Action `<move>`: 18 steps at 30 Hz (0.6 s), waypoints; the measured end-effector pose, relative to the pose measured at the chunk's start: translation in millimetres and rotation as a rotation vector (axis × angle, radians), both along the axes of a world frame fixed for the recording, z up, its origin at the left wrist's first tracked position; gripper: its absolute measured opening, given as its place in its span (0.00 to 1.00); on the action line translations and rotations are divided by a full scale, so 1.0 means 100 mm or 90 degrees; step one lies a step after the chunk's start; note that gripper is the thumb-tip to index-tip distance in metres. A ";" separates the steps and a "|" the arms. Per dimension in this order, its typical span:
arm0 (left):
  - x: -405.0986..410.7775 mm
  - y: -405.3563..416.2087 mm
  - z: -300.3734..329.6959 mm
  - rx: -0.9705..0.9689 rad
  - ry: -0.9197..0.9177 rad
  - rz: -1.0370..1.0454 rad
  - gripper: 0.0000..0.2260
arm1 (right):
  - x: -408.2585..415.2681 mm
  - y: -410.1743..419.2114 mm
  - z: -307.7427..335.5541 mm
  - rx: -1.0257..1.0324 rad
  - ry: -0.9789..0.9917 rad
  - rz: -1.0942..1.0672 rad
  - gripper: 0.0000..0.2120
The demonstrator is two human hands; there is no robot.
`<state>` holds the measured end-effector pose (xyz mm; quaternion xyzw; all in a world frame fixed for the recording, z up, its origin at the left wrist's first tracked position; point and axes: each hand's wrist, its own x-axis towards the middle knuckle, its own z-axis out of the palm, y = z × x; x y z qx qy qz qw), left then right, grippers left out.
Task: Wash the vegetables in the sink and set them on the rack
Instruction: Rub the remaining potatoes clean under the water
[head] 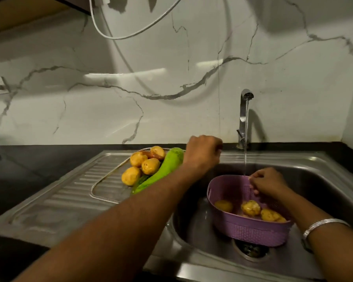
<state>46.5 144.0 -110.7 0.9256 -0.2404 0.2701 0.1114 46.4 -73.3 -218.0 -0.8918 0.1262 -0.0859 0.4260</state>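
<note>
A purple perforated basket (pixel 251 228) sits tilted in the steel sink (pixel 324 180) with three wet potatoes (pixel 250 208) inside. My right hand (pixel 267 183) grips the basket's far rim, where the running water lands. On the drainboard to the left, a metal rack (pixel 102 192) carries several potatoes (pixel 150 166), a long light-green gourd (pixel 167 167) and a reddish vegetable (pixel 154 155). My left hand (pixel 202 153) hovers at the gourd's far end with fingers curled downward. Its palm is hidden, so I cannot see whether it holds anything.
The faucet (pixel 244 119) stands behind the sink, water streaming. A ribbed steel drainboard (pixel 65 192) spreads left of the rack, with black countertop (pixel 29 169) beyond. The drain (pixel 252 250) lies below the basket. A white cable (pixel 118 36) hangs on the marble wall.
</note>
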 end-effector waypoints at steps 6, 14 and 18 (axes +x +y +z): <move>0.11 -0.84 -0.83 0.022 0.345 -0.036 0.10 | 0.05 -0.03 0.01 0.001 0.046 0.001 0.06; 0.39 -0.88 -1.61 0.175 0.621 -0.073 0.21 | 0.19 0.06 -0.19 -0.162 0.248 0.108 0.11; 0.45 -0.90 -1.64 0.144 0.681 -0.091 0.18 | 0.09 0.06 -0.23 -0.155 0.353 0.138 0.02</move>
